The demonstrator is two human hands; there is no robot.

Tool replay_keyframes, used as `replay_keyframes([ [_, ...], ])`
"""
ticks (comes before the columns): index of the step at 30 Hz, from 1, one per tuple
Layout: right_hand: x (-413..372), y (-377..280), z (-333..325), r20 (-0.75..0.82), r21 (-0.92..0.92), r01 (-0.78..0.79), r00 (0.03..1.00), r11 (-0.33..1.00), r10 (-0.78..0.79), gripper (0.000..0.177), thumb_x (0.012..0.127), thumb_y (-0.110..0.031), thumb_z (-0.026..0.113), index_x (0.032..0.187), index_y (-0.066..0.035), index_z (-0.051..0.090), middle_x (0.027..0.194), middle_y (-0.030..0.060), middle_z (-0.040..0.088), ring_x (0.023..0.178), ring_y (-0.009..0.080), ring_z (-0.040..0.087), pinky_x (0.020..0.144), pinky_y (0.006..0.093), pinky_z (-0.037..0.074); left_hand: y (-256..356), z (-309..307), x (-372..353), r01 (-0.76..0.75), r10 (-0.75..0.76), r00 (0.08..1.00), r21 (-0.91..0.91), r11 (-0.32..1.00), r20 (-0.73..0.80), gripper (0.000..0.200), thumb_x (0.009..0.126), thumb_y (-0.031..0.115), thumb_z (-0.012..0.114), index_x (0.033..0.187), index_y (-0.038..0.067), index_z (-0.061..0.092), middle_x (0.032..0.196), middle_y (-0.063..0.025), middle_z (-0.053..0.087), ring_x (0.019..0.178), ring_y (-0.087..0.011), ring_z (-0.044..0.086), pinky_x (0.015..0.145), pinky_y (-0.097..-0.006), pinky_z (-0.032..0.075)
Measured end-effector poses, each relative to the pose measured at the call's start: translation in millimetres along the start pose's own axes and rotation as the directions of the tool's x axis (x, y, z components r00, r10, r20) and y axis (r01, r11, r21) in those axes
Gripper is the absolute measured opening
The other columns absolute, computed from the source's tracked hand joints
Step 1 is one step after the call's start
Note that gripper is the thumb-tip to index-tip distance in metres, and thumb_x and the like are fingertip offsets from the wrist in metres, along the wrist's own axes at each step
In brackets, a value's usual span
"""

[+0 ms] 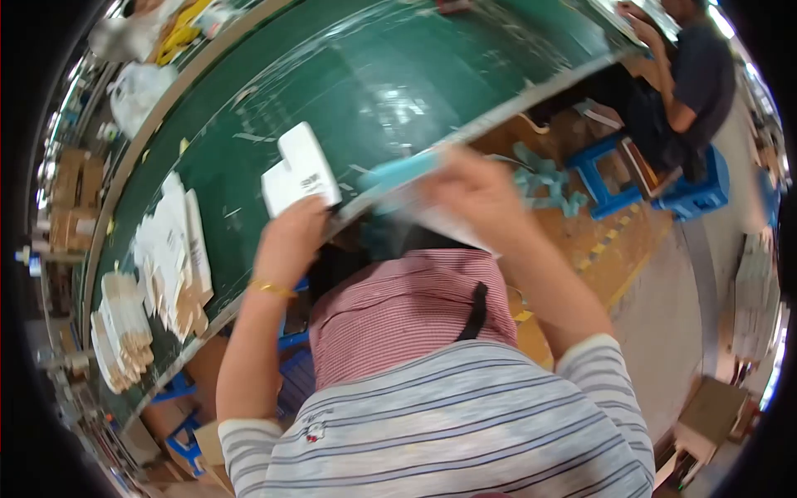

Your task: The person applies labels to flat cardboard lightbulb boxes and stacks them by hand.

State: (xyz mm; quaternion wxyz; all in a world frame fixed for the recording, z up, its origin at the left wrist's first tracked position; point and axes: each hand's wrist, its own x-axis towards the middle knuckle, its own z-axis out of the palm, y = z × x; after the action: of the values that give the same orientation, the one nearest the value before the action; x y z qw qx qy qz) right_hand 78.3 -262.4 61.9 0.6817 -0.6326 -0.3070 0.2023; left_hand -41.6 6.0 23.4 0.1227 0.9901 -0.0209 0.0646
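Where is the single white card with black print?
In the head view, the white card is left of centre over the green table, touching the left hand, right of stacked pieces.

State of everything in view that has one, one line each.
White card: print facing up
Left hand: at the card's near end, grip unclear
Right hand: motion-blurred, grip unclear
Light-blue item: blurred, at the right hand
White pieces: piled, overlapping
Loose blue strips: tangled
Bracelet: worn, left wrist
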Motion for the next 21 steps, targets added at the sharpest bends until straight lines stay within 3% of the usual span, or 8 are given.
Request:
replay_keyframes([
  [3, 6.6, 66.4, 45.1, 0.305, -0.108, 0.258, 0.928, 0.96, -0.215, 0.022, 0.086, -0.02, 0.061, 0.098, -0.003, 0.067, 0.09, 0.0159, 0.063, 0.089, 0.0318, 0.063, 0.079, 0.0402, 0.05, 2.4, -39.4, -9.6, 0.212, -0.229, 0.968, -0.159, 0.964, -0.099, 0.021, 0.094, 0.011, 0.054, 0.106, 0.004, 0.07, 0.099, -0.0163, 0.07, 0.094, -0.0318, 0.067, 0.083, -0.038, 0.052],
  [5, 9.5, 122.0, 76.5, 0.367, -0.432, 0.306, 0.919, 0.848, -0.144, 0.024, 0.087, -0.027, 0.061, 0.095, -0.006, 0.069, 0.095, 0.0144, 0.066, 0.09, 0.032, 0.064, 0.078, 0.0435, 0.049, 10.9, -59.6, -22.5, 0.333, -0.356, 0.886, -0.126, 0.935, -0.297, 0.024, 0.097, 0.011, 0.052, 0.11, 0.003, 0.07, 0.104, -0.0156, 0.07, 0.097, -0.0294, 0.067, 0.087, -0.0346, 0.05],
  [8, 4.2, 157.7, 87.6, 0.343, -0.865, 0.279, 0.936, 0.417, 0.084, 0.023, 0.086, -0.029, 0.062, 0.093, -0.008, 0.069, 0.093, 0.0115, 0.066, 0.091, 0.0298, 0.064, 0.078, 0.0437, 0.047, 7.9, -71.5, -57.7, 0.305, -0.341, 0.807, -0.154, 0.94, -0.482, 0.026, 0.098, 0.009, 0.051, 0.116, -0.003, 0.067, 0.109, -0.0162, 0.07, 0.103, -0.0239, 0.066, 0.091, -0.0328, 0.049],
  [10, -5.0, 140.3, 89.9, 0.304, -0.635, 0.317, 0.941, 0.704, -0.15, 0.023, 0.085, -0.03, 0.063, 0.092, -0.008, 0.069, 0.094, 0.0136, 0.066, 0.094, 0.0303, 0.063, 0.08, 0.0442, 0.047, 23.8, -69.2, -75.5, 0.192, -0.252, 0.825, -0.17, 0.967, -0.506, 0.027, 0.098, 0.005, 0.051, 0.119, -0.004, 0.065, 0.116, -0.0169, 0.068, 0.109, -0.0248, 0.065, 0.094, -0.0335, 0.048],
  [11, -6.6, 119.8, 91.7, 0.281, -0.402, 0.237, 0.951, 0.884, -0.127, 0.028, 0.091, -0.034, 0.061, 0.099, -0.007, 0.067, 0.095, 0.0114, 0.066, 0.087, 0.0251, 0.065, 0.076, 0.038, 0.05, 17.0, -58.1, -93.0, 0.247, -0.167, 0.865, 0.114, 0.962, -0.473, 0.025, 0.095, 0.004, 0.054, 0.117, 0.0, 0.066, 0.116, -0.0157, 0.068, 0.108, -0.0284, 0.065, 0.093, -0.035, 0.05],
  [12, -9.6, 102.9, 95.4, 0.282, 0.044, -0.121, 0.954, 0.992, 0.104, 0.031, 0.095, -0.035, 0.058, 0.103, -0.006, 0.065, 0.094, 0.0092, 0.066, 0.083, 0.0215, 0.064, 0.072, 0.034, 0.05, 27.1, -50.1, -98.5, 0.117, 0.064, 0.918, 0.42, 0.9, -0.392, 0.024, 0.089, 0.003, 0.058, 0.111, 0.004, 0.068, 0.109, -0.0144, 0.07, 0.102, -0.0306, 0.066, 0.089, -0.0374, 0.053],
  [13, -10.0, 84.3, 98.4, 0.439, 0.418, -0.493, 0.845, 0.763, 0.306, 0.033, 0.098, -0.036, 0.055, 0.108, -0.006, 0.063, 0.093, 0.0071, 0.065, 0.078, 0.0178, 0.063, 0.067, 0.0301, 0.051, 55.5, -52.3, -92.8, 0.056, 0.095, 0.926, 0.383, 0.922, -0.365, 0.029, 0.08, 0.001, 0.063, 0.108, 0.007, 0.068, 0.103, -0.0131, 0.07, 0.098, -0.03, 0.068, 0.085, -0.0392, 0.054],
  [21, 44.5, 57.8, 140.4, 0.389, 0.396, -0.497, 0.852, 0.772, 0.349, 0.026, 0.097, -0.008, 0.054, 0.121, 0.001, 0.054, 0.109, 0.0092, 0.064, 0.094, 0.0163, 0.063, 0.078, 0.0302, 0.053, 52.1, -62.2, -112.5, -0.048, -0.014, 0.914, -0.142, 0.989, -0.405, 0.026, 0.081, 0.012, 0.07, 0.106, 0.005, 0.067, 0.111, -0.0094, 0.067, 0.106, -0.0277, 0.063, 0.089, -0.0388, 0.052],
])
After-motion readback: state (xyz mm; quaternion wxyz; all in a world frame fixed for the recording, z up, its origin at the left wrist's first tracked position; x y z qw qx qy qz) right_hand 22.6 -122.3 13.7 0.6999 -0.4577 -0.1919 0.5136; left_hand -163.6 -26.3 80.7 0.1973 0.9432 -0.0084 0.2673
